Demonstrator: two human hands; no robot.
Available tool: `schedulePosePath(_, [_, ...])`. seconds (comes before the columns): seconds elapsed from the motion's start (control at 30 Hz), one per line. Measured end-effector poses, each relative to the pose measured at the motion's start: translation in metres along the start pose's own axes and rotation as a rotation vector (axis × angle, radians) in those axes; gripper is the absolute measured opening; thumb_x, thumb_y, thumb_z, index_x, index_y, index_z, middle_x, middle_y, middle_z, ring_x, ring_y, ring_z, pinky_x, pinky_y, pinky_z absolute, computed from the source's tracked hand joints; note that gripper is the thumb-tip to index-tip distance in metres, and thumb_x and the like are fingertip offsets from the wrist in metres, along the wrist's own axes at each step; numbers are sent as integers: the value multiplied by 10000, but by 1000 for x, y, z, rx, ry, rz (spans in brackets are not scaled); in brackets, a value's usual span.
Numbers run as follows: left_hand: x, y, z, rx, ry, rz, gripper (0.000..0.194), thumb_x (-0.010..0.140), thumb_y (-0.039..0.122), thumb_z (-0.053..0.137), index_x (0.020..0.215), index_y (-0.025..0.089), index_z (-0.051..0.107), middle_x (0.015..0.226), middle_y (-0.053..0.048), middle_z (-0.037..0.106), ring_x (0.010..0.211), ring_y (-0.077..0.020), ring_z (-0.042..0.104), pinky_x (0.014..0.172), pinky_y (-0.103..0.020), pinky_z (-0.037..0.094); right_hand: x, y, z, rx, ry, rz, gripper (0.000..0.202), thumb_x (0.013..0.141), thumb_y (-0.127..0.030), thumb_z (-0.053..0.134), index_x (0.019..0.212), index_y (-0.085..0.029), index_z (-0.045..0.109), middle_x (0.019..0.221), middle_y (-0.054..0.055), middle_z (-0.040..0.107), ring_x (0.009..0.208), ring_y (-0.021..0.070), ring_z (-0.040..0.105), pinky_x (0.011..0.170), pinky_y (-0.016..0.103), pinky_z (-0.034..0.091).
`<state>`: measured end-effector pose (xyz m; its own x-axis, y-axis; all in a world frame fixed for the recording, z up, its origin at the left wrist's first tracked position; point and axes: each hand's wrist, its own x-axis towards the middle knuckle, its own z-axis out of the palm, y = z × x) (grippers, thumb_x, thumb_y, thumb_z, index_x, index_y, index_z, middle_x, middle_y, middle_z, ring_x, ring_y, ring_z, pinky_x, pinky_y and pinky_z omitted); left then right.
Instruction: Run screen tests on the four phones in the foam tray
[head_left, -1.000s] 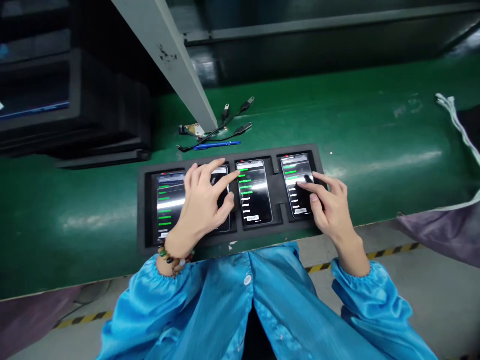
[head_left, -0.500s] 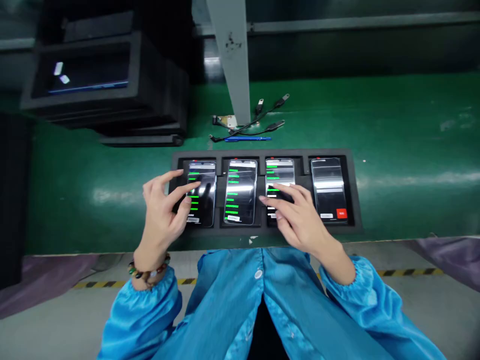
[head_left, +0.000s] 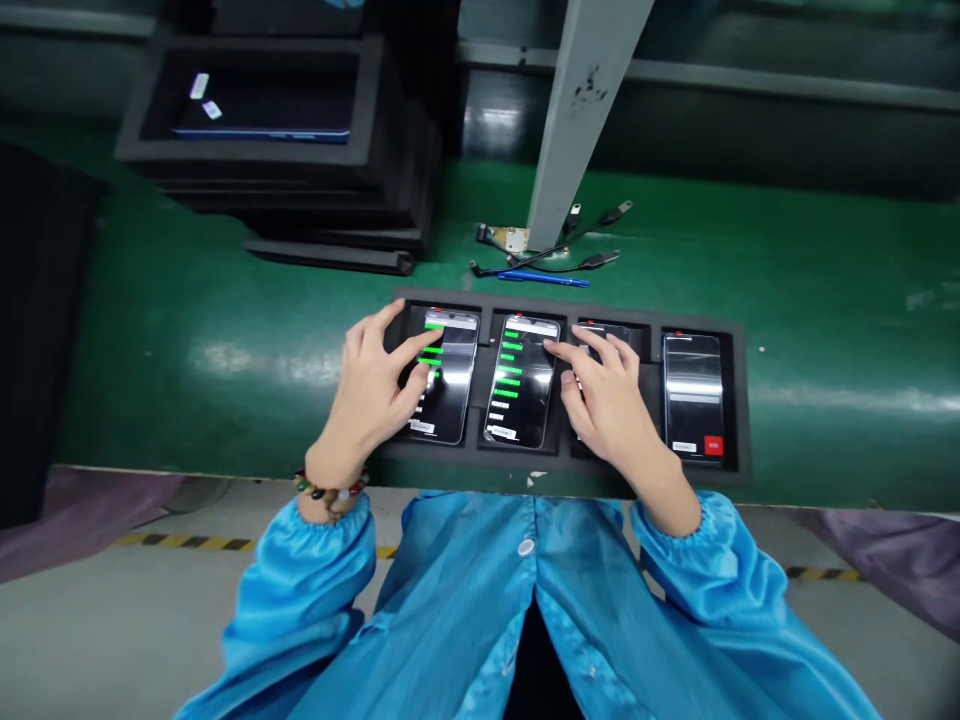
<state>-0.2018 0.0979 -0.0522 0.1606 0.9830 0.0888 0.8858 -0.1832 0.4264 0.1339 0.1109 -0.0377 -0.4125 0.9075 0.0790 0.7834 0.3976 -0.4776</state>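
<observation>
Several smartphones lie face up in a row in a black foam tray (head_left: 739, 410). My left hand (head_left: 367, 390) is over the leftmost phone (head_left: 454, 400), fingers apart, with its index fingertip at the screen. That screen and the second phone's (head_left: 536, 400) show green bars on black. My right hand (head_left: 611, 405), fingers spread, hovers over the third phone (head_left: 611, 328) and hides most of it. Its index fingertip reaches the right edge of the second phone; whether it touches is unclear. The rightmost phone (head_left: 694, 370) shows a red square at its lower corner.
Behind the tray lie short black cables (head_left: 555, 262) and a blue pen (head_left: 544, 279), near the foot of a grey metal post (head_left: 581, 130). A stack of black foam trays (head_left: 375, 110) stands at the back left, a phone in the top one. The green table's front edge runs before me.
The view has shifted, so the tray sits further right and tilted. My right index finger has gone from the third phone's edge to the second phone's. The third screen's green bars are now out of sight.
</observation>
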Motion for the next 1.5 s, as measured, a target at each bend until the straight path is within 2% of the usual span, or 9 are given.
schedulePosePath(0.13, [8, -3, 4, -38, 24, 22, 451, 1098, 371, 490, 1495, 343, 702, 1795, -73, 338, 1624, -384, 328, 1337, -654, 327, -1, -6, -3, 14, 22, -8, 454, 1095, -199, 412, 1485, -230, 641, 1450, 111, 761, 1578, 300, 512, 1331, 596, 281])
schedulePosePath(0.23, [6, -4, 3, -105, 85, 14, 432, 1119, 395, 470, 1459, 323, 727, 1765, -94, 392, 1618, -359, 362, 1339, -641, 327, -13, -13, -6, 69, -12, -107, 475, 1077, -159, 423, 1495, -249, 630, 1351, 75, 807, 1589, 278, 506, 1329, 569, 286])
schedulePosePath(0.33, [-3, -5, -1, -207, 155, -34, 414, 1121, 409, 494, 1431, 306, 748, 1708, -112, 475, 1584, -334, 425, 1300, -602, 399, -24, -20, -5, 106, -67, -195, 477, 1060, -112, 435, 1460, -267, 644, 1383, 36, 803, 1582, 265, 518, 1325, 549, 292])
schedulePosePath(0.53, [-22, -8, -6, -191, 134, 49, 325, 1084, 408, 559, 1174, 364, 868, 1715, -41, 498, 1563, -340, 452, 1311, -661, 361, -34, -16, -3, 116, -70, -193, 469, 1062, -113, 453, 1450, -278, 658, 1414, 30, 790, 1557, 279, 544, 1308, 559, 302])
schedulePosePath(0.73, [-26, -9, -7, -136, 92, 64, 336, 1083, 413, 554, 1170, 351, 872, 1728, -50, 485, 1560, -366, 453, 1308, -696, 340, -52, 17, -25, 97, 84, -35, 487, 1078, -175, 448, 1485, -331, 666, 1451, 53, 753, 1534, 308, 569, 1297, 596, 329])
schedulePosePath(0.97, [-26, 2, -5, -256, 140, -113, 430, 1129, 436, 493, 1496, 327, 689, 1689, -111, 483, 1585, -353, 474, 1330, -605, 414, -108, 85, -47, 13, 453, 350, 382, 1118, -333, 464, 1357, -265, 755, 1379, 105, 773, 1448, 347, 629, 1248, 649, 437])
schedulePosePath(1.13, [-20, 2, 2, -226, 127, -107, 446, 1107, 455, 563, 1522, 327, 667, 1728, -90, 425, 1550, -376, 512, 1354, -645, 393, -129, 102, -46, 12, 473, 321, 375, 1117, -318, 463, 1312, -260, 777, 1292, 102, 809, 1399, 335, 656, 1217, 628, 478])
schedulePosePath(1.3, [-15, 6, 4, -198, 145, -57, 431, 1096, 398, 592, 1510, 318, 680, 1729, -103, 428, 1566, -391, 495, 1333, -651, 421, -119, 90, -45, -89, 350, 311, 406, 1104, -273, 437, 1357, -297, 753, 1348, 94, 778, 1437, 346, 625, 1222, 663, 424])
schedulePosePath(1.5, [-21, 11, 4, -78, 198, 44, 419, 1057, 338, 645, 1468, 302, 718, 1737, -128, 438, 1593, -433, 441, 1261, -686, 448, -81, 41, -28, -15, 156, 114, 479, 1066, -194, 456, 1477, -314, 671, 1412, 80, 753, 1516, 324, 570, 1249, 613, 397])
